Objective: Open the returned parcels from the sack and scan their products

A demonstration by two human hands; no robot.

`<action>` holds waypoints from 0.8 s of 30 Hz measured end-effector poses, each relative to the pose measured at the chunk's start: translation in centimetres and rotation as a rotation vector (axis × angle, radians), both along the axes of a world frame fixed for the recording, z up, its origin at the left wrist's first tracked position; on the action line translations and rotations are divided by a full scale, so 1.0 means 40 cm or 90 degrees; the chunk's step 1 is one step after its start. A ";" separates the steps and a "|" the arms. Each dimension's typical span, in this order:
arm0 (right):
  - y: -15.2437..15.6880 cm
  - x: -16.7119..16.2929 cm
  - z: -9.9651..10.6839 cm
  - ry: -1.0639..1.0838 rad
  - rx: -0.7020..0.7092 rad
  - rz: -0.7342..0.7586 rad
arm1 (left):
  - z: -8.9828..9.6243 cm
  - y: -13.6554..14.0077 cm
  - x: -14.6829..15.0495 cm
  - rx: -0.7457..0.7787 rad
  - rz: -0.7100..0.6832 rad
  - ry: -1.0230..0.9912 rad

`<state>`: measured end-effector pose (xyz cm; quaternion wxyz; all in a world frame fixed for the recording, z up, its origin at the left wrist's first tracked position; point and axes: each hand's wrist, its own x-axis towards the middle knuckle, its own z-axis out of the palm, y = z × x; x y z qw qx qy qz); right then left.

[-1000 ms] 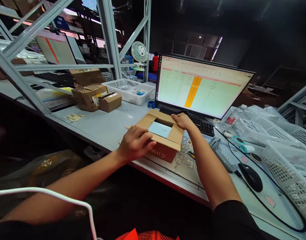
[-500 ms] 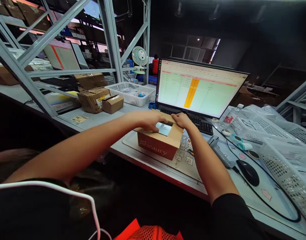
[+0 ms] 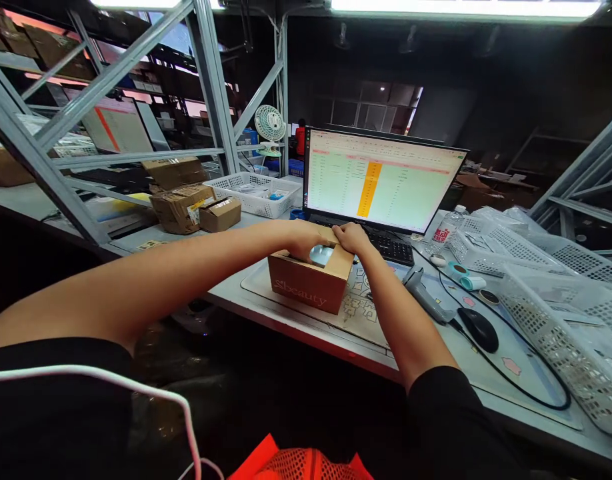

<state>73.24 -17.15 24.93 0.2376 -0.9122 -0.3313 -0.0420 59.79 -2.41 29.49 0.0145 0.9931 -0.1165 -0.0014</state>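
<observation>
overhead lamp [image 3: 466, 8] glaring | monitor [image 3: 386, 183] bright | background [image 3: 486, 87] dim | edges stretched

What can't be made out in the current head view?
Box contents, head view: mostly hidden by the left hand and flaps.
Monitor text, head view: too small to read.
Part of the keyboard, head view: behind the right hand.
Nearest right-side basket, head view: cut off by the right edge.

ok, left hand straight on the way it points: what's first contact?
Probably the pale item inside the brown box; the left hand points into its opening, but depth there is unclear.
</observation>
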 end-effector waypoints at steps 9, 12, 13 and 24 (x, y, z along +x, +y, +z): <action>-0.225 -0.102 -0.129 0.274 0.593 0.034 | 0.104 -0.016 -0.079 0.128 -0.011 -0.095; -0.322 -0.219 -0.225 0.400 0.763 0.170 | 0.148 -0.009 -0.146 0.048 0.010 -0.160; -0.341 -0.262 -0.252 0.423 0.801 0.211 | 0.155 -0.018 -0.165 0.006 0.004 -0.166; -0.485 -0.502 -0.280 0.358 0.883 0.093 | 0.061 -0.157 -0.213 -0.291 -0.129 -0.065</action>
